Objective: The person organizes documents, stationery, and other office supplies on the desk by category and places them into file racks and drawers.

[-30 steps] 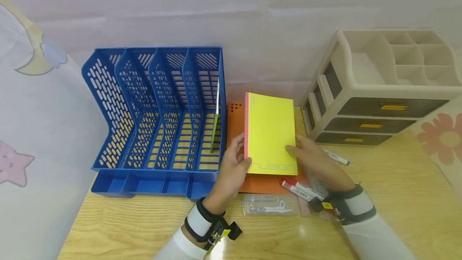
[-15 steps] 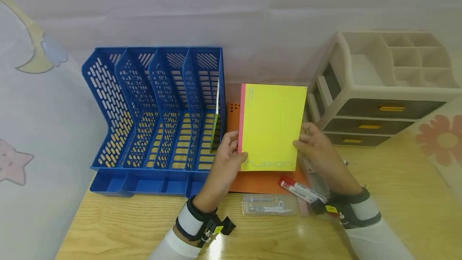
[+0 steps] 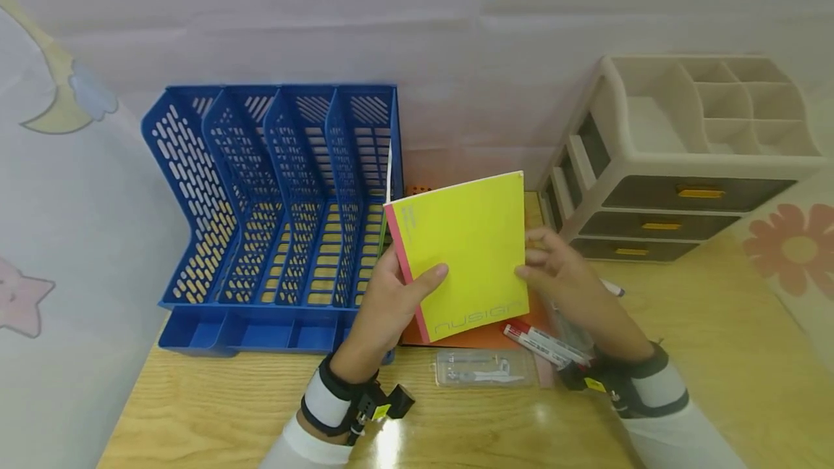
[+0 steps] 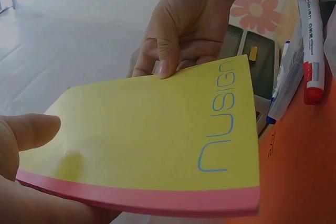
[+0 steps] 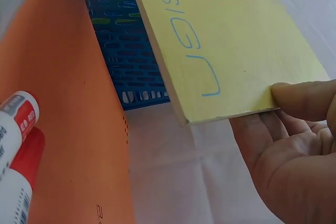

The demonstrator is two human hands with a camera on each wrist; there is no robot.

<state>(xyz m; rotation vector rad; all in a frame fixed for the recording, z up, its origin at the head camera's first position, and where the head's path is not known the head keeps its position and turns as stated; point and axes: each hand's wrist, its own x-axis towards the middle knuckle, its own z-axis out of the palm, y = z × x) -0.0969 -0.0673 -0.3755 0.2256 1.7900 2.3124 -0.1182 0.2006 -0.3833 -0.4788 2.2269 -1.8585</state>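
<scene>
A yellow notebook [image 3: 472, 244] with a pink spine and "nusign" lettering is held up over the desk, tilted. My left hand [image 3: 391, 302] grips its spine side, thumb lying across the cover and fingers behind. At the opposite edge my right hand [image 3: 573, 288] pinches it between thumb and fingers. In the left wrist view the notebook [image 4: 142, 129] fills the middle, with the right hand [image 4: 184, 30] at its far edge. The right wrist view shows the right thumb on the cover and the fingers underneath. An orange folder [image 3: 482, 337] lies below, partly hidden by the notebook.
To the left stands a blue file rack [image 3: 274, 201]; its rightmost slot holds a thin green-and-white item. Red markers [image 3: 541, 344] and a clear case [image 3: 482, 369] lie in front. A cream drawer unit [image 3: 691, 165] stands at the back right.
The notebook first came nearer and upright, then shifted left and tilted, its spine side swinging toward the rack. The left hand now reaches further over the cover with its thumb.
</scene>
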